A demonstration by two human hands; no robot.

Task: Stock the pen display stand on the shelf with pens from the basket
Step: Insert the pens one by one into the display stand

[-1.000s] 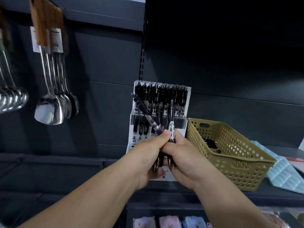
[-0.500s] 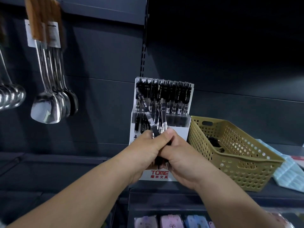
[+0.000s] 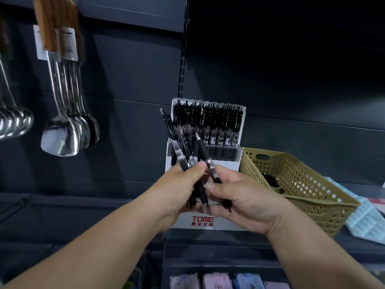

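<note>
holding a small bunch of black pens [image 3: 186, 148], the person's left hand [image 3: 177, 184] has its grip curled round their lower barrels, so the pens fan upward in front of a white pen display stand [image 3: 210, 223]. the right hand [image 3: 241, 197], touching the left, has its grip pinched on one pen [image 3: 205, 155] from the bunch, thumb and fingers closed round its lower half; this pen leans up and to the left. both hands sit directly before the stand and hide much of its front. the stand carries red "tome" lettering low on its face, and its back row [image 3: 208, 119] is full of black pens standing upright side by side. it stands on a dark shelf [image 3: 270, 239], just left of a tan perforated basket [image 3: 308, 190]. a few dark pens [image 3: 270, 180] lie inside the basket. right of the basket lies a pale blue packet [image 3: 366, 224]. on the wall to the left hang steel spatulas [image 3: 60, 140] with wooden handles, and steel ladles [image 3: 14, 124] at the far left edge. pastel packets [image 3: 215, 281] line the level below.
</note>
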